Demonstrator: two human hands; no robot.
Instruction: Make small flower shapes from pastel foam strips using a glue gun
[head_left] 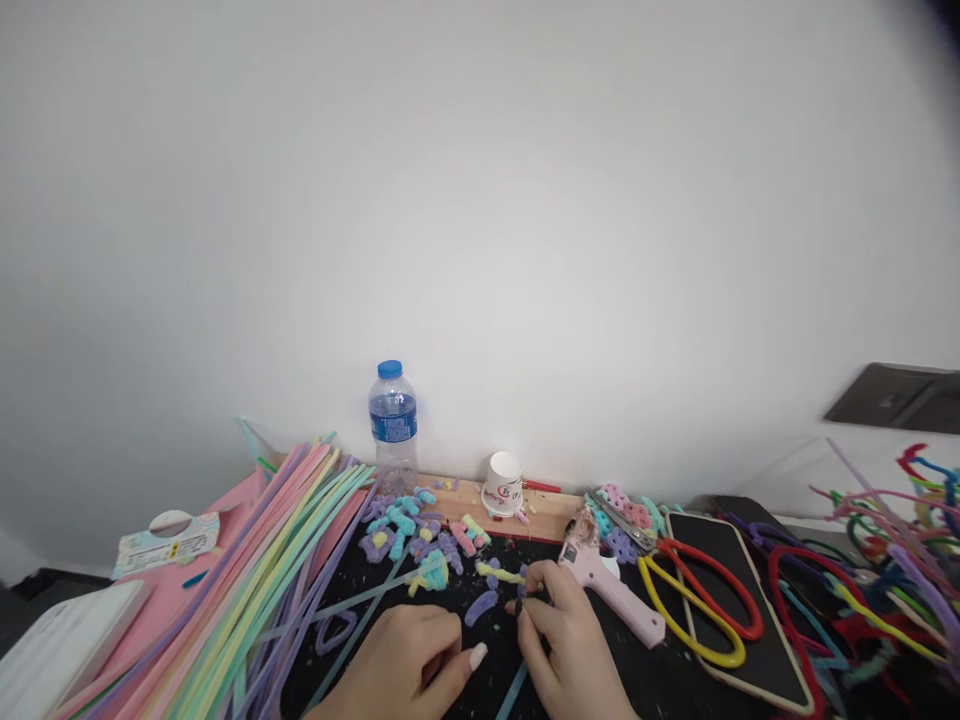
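No legible text on bottle label [392, 428] or cup [503, 485]

Bare black mat [495, 650] shows only between my hands at lower centre. Pastel stems [285, 560] crowd lower left; the glue gun [611, 590] and wire loops [701, 600] block lower right.

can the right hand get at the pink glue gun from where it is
Probably yes: the right hand sits just beside the pink glue gun, with nothing lying between them on the black mat.
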